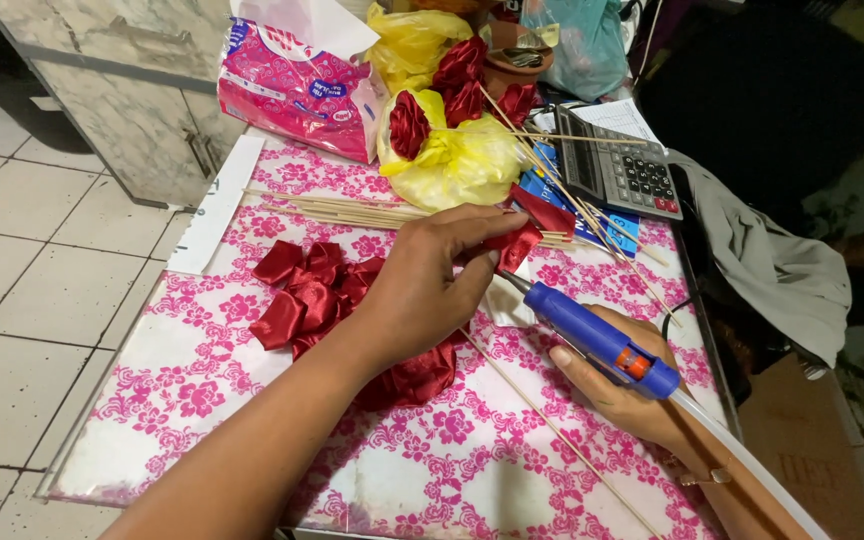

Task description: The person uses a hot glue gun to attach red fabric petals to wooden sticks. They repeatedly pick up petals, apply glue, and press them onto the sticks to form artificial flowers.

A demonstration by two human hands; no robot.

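left hand [430, 285] pinches folded, seemingly satin red ribbon [515, 243].

Two bare forearms, no sleeves, left hand [422, 285] unadorned, right hand [617, 385] with thin wrist bracelet (gold-toned)

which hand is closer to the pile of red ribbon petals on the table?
Left. The left hand hovers right above the pile of red ribbon petals, pinching a folded red ribbon piece. The right hand sits off to the pile's right, holding the blue glue gun.

Single head view, looking steeply down, close over table [202, 400].
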